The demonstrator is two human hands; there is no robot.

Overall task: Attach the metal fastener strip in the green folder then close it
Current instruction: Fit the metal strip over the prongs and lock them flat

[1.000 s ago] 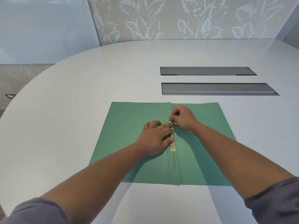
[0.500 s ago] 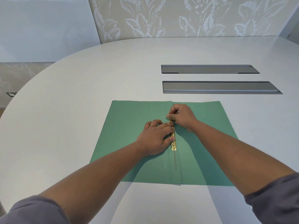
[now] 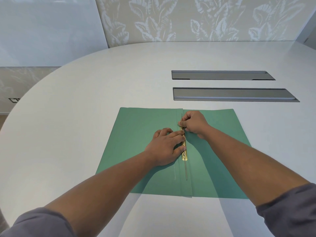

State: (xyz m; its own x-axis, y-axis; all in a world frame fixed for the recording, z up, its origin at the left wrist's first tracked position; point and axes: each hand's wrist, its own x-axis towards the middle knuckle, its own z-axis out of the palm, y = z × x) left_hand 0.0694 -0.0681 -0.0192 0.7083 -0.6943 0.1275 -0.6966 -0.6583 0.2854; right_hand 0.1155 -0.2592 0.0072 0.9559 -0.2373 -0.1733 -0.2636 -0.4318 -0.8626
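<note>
The green folder (image 3: 136, 134) lies open and flat on the white table, spine running away from me. A gold metal fastener strip (image 3: 184, 152) lies along the spine, with thin metal prongs (image 3: 186, 171) stretching toward me and toward the far edge. My left hand (image 3: 165, 147) rests flat on the left leaf, fingertips pressing the strip's left edge. My right hand (image 3: 193, 124) pinches the strip's far end at the spine with curled fingers. The middle and far end of the strip are hidden under my fingers.
Two long grey recessed slots (image 3: 222, 75) (image 3: 234, 94) sit in the table beyond the folder. The round table edge (image 3: 51, 79) curves off to the left. A leaf-patterned wall stands behind.
My right hand has shifted slightly toward the far edge along the spine. The near prong now lies flat and straight. My left hand keeps pressing in the same place.
</note>
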